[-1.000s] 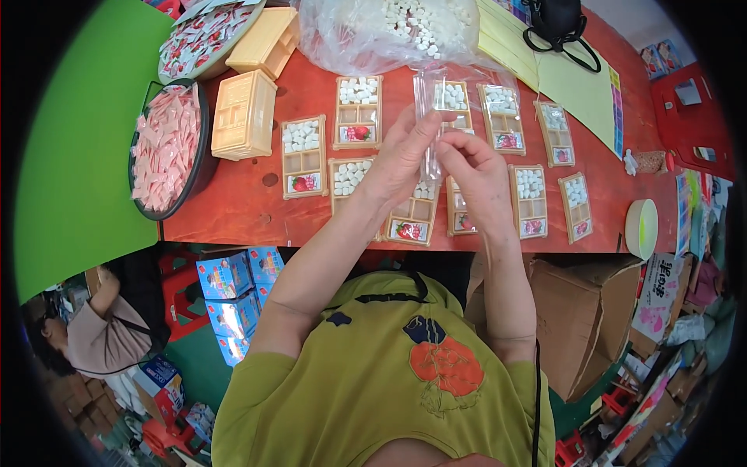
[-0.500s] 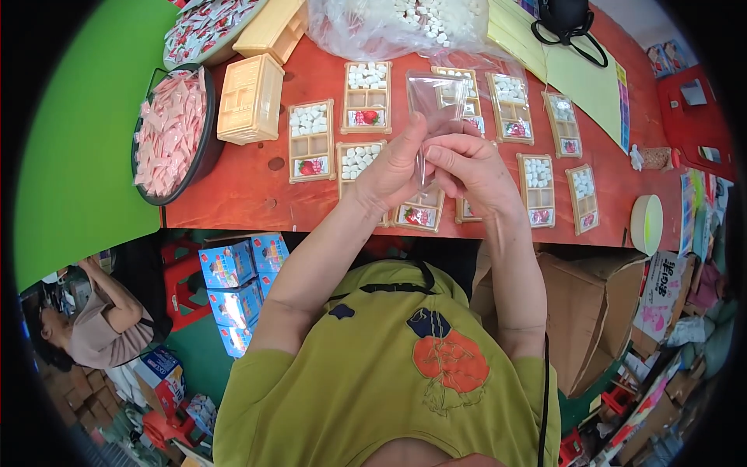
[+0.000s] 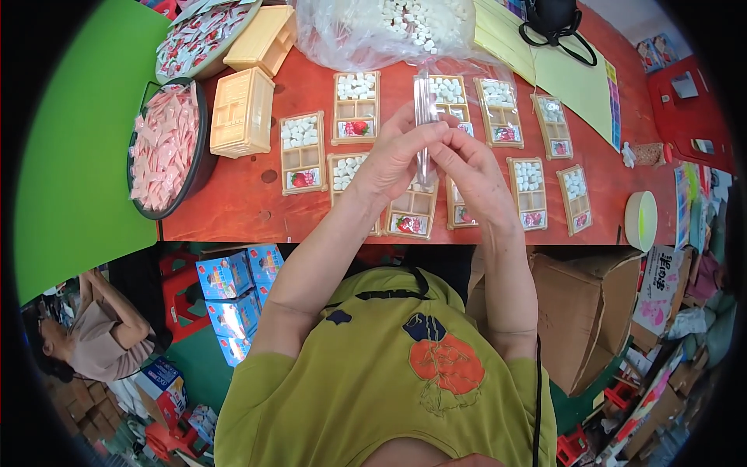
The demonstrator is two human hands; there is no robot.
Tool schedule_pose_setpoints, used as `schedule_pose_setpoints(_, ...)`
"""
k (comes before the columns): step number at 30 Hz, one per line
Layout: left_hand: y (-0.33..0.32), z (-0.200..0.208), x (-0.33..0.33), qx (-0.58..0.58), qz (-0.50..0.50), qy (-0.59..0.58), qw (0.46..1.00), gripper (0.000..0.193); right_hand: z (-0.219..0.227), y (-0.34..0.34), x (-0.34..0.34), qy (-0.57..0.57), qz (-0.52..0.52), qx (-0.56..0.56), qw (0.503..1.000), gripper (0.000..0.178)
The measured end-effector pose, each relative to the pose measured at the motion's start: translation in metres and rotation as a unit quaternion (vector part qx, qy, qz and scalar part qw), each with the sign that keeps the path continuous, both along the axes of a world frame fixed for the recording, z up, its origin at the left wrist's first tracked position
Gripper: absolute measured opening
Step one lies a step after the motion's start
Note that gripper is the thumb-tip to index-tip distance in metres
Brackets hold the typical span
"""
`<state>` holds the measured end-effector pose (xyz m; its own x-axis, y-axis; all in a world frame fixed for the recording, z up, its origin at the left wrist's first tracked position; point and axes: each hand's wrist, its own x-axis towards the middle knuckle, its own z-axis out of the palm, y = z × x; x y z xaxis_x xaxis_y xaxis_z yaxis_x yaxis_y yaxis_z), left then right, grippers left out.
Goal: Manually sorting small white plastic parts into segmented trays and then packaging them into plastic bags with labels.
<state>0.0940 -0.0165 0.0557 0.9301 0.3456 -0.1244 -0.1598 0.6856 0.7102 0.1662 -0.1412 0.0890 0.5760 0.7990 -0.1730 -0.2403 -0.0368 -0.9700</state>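
Note:
Above the table's near part, my left hand point(image 3: 395, 156) and my right hand point(image 3: 473, 170) meet around a narrow clear plastic piece point(image 3: 422, 97), seen nearly edge-on. It looks like thin clear lids or sleeves pressed together; how many I cannot tell. The fingers of both hands are closed on it, thumbs close together. Below and around lie several beige compartment trays point(image 3: 302, 158) in two rough rows. Each holds small white marshmallow-like pieces point(image 3: 357, 84) at its far end and, where visible, a sachet with a strawberry picture point(image 3: 356, 128) at its near end. My hands partly cover the middle trays.
Stacked beige trays point(image 3: 241, 113) stand at left, beside a dark basin point(image 3: 205, 148) of pink sachets point(image 3: 165, 148). Behind are a bowl of strawberry sachets point(image 3: 204, 39) and a clear bag of white pieces point(image 3: 334, 35). A pale green bowl point(image 3: 641, 221) sits at the right edge.
The clear plastic has turned from showing its broad face to nearly edge-on. My fingers have closed in around it. The whole view has shifted slightly.

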Motion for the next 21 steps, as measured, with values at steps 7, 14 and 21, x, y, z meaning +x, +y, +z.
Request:
schedule_pose_setpoints(7,-0.009,-0.009,-0.004,-0.087,-0.103,-0.057,0.989,0.074,-0.003,-0.005,0.008,0.051,0.054,-0.039,0.997,0.016)
schedule_pose_setpoints(14,-0.009,-0.006,-0.011,-0.090,-0.119,-0.060,0.987,0.086,-0.003,-0.007,0.003,0.073,0.048,-0.022,0.996,0.013)
schedule_pose_setpoints(21,-0.006,-0.009,-0.017,-0.103,-0.149,-0.084,0.980,0.088,-0.002,-0.007,-0.001,0.085,0.059,-0.030,0.994,0.013)
